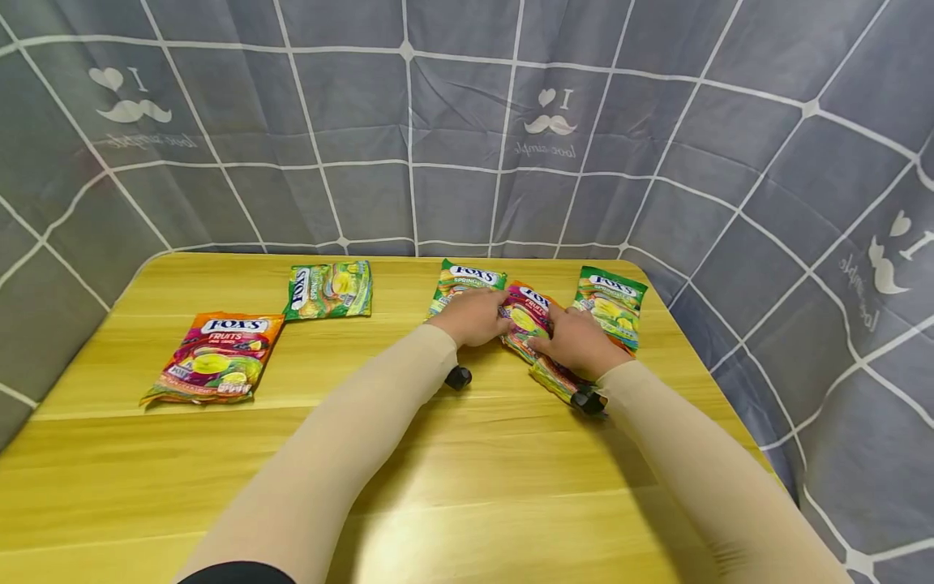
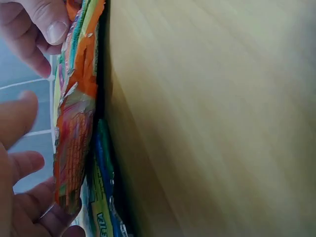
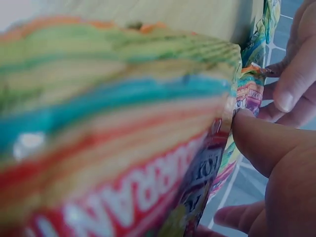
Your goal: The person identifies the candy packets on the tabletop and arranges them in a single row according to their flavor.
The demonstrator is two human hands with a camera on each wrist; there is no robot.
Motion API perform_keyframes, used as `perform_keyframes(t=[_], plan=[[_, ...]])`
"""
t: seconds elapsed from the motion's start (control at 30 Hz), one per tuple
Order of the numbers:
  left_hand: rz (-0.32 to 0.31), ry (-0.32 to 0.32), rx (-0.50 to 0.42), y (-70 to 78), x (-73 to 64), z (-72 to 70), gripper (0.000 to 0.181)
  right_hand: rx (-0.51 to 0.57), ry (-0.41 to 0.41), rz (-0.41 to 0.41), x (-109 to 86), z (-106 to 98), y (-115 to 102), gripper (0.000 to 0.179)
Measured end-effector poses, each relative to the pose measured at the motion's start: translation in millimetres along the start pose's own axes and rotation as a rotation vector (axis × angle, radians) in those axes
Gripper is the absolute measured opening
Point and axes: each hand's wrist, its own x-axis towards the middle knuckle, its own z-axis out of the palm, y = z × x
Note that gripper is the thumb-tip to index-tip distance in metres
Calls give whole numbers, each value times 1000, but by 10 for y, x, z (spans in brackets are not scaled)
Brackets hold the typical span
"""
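Note:
In the head view both hands meet at a purple and orange bag of Fox's Fruits candy (image 1: 527,315) on the right part of the table. My right hand (image 1: 580,345) grips its right side, the thumb (image 3: 256,136) against the edge in the right wrist view. From the left, my left hand (image 1: 477,315) touches the bag with its fingers, its digits spread in the left wrist view. Beneath my right hand lies another candy bag (image 1: 556,381), partly covered; its printed side (image 3: 133,182) fills much of the right wrist view.
Behind my left hand is a green Fox's bag (image 1: 470,277), and another green bag (image 1: 611,304) lies by the right edge. Leftward on the wooden table (image 1: 409,519) are a green bag (image 1: 330,290) and a purple-orange bag (image 1: 217,358). A grey checked cloth (image 1: 467,203) stands behind.

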Motion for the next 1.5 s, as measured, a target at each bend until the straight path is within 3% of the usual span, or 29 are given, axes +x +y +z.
perform_keyframes(t=[0.23, 0.6, 1.1, 1.5], plan=[[-21, 7, -1, -6, 41, 60, 74, -40, -70, 38, -7, 8, 34, 96], [-20, -52, 0, 15, 19, 94, 81, -8, -143, 79, 12, 14, 92, 106], [-5, -39, 17, -13, 38, 145, 77, 50, -135, 114, 30, 25, 90, 99], [19, -29, 27, 28, 12, 114, 73, 200, -101, 197, 51, 38, 55, 99]])
